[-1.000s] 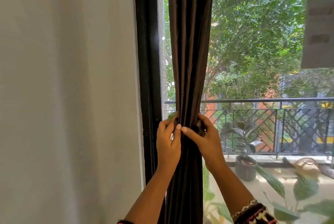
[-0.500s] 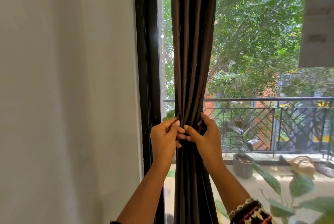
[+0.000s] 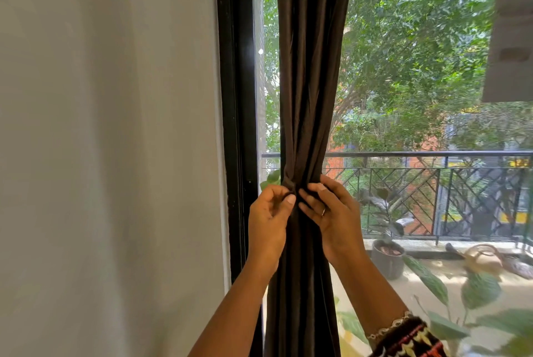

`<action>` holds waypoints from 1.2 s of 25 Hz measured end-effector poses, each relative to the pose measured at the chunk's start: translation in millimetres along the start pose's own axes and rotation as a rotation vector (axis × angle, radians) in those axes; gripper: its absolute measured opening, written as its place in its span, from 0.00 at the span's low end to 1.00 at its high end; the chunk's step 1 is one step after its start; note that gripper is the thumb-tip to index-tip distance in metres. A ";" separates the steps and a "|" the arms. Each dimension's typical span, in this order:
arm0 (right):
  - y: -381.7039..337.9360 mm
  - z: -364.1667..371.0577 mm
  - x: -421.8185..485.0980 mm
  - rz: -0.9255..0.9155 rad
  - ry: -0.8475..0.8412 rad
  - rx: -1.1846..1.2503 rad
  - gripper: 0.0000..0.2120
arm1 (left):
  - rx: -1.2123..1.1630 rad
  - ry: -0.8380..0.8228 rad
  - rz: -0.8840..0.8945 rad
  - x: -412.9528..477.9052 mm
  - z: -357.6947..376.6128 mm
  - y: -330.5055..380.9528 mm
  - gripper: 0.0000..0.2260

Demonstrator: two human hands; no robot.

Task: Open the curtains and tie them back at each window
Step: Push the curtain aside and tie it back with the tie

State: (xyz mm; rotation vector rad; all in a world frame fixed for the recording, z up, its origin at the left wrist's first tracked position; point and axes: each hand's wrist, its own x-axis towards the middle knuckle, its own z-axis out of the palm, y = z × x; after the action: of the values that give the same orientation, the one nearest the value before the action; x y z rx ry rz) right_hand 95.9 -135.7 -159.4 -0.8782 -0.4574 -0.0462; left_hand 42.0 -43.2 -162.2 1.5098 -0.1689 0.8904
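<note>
A dark brown curtain (image 3: 310, 82) hangs gathered into a narrow bundle in front of the window, cinched at about rail height. My left hand (image 3: 269, 221) pinches the gathered fabric at the cinch from the left, thumb and fingers curled on it. My right hand (image 3: 334, 218) grips the same spot from the right, fingers wrapped over the folds, a ring on one finger. A tie-back cannot be made out among the dark folds.
The black window frame (image 3: 235, 126) stands just left of the curtain, with a pale wall (image 3: 109, 154) beyond it. Through the glass are a balcony railing (image 3: 432, 154), a potted plant (image 3: 386, 258) and trees.
Both hands stay at the cinch; the fingers have shifted, the right hand's fingers now curled further over the front of the folds. The view has moved slightly closer.
</note>
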 end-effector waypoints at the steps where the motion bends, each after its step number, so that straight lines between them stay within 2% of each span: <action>1: -0.1 0.5 -1.3 -0.018 0.020 0.021 0.05 | 0.007 -0.009 0.009 0.1 0.7 0.4 0.08; 3: -0.3 1.0 -3.1 -0.068 0.050 0.026 0.11 | 0.013 -0.017 0.014 -0.4 0.8 -0.1 0.09; 6: -4.7 2.3 -4.5 -0.076 0.010 -0.061 0.18 | 0.035 -0.053 0.037 -0.5 -0.8 -2.3 0.10; 11: -17.4 8.0 -4.7 0.019 -0.132 -0.139 0.15 | 0.236 -0.070 0.164 0.7 -2.3 -10.3 0.03; 14: -20.9 5.8 -4.5 0.075 -0.186 -0.145 0.08 | 0.372 -0.052 0.262 -1.2 -0.7 -15.6 0.03; 16: -18.6 2.0 -5.8 0.085 -0.213 -0.221 0.08 | 0.441 -0.034 0.295 -4.2 4.7 -18.9 0.04; 19: -12.9 5.6 -7.9 0.047 -0.209 -0.305 0.11 | 0.450 0.005 0.291 -5.8 7.8 -21.3 0.04; 23: -11.8 5.6 -3.9 -0.022 -0.171 -0.307 0.12 | 0.416 -0.049 0.205 -7.1 3.5 -14.3 0.05; 25: -11.1 4.8 -2.5 -0.065 -0.151 -0.338 0.11 | 0.456 0.116 0.164 -5.3 0.2 -4.9 0.07; 27: -9.7 5.2 -3.4 -0.115 -0.146 -0.370 0.11 | 0.535 0.273 0.286 -0.3 1.6 13.0 0.06; 28: -9.1 5.3 -4.4 -0.143 -0.144 -0.392 0.11 | 0.589 0.258 0.350 4.2 5.6 22.9 0.06; 30: -8.2 5.6 -6.2 -0.197 -0.139 -0.450 0.10 | 0.745 0.095 0.333 17.0 18.8 40.0 0.09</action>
State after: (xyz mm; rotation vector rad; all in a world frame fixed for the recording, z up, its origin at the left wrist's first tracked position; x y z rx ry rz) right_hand 86.4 -137.8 -152.8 -1.2804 -0.6772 -0.2786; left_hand 37.8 -60.4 -118.3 2.1580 -0.0116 1.3854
